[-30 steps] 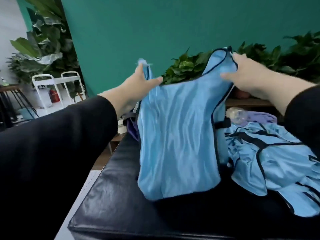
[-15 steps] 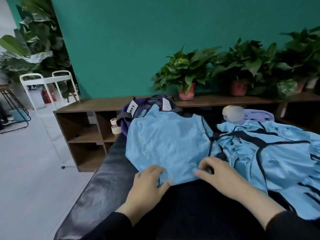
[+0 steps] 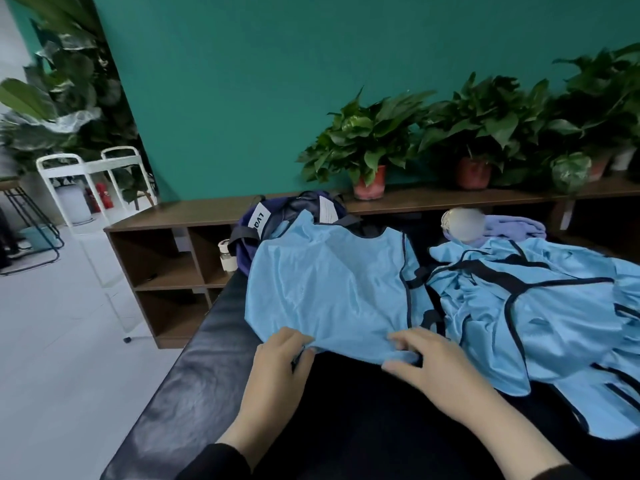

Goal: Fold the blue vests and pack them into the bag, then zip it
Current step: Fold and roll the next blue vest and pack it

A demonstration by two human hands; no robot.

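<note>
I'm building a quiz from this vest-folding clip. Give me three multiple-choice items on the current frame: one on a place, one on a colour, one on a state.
1. Where is the bag?
A. at the far end of the black bench, behind the spread vest
B. on the floor
C. on the shelf among the plants

2. What colour is the trim on the vests?
A. white
B. dark
C. red

3. What are the hands doing?
A. both raised in the air
B. left hand and right hand at the spread vest's near hem
C. zipping the bag

Answers: 1 A, the vest's collar lies against it; 2 B, dark edging lines the armholes; 3 B, both sets of fingers curl over the hem.
</note>
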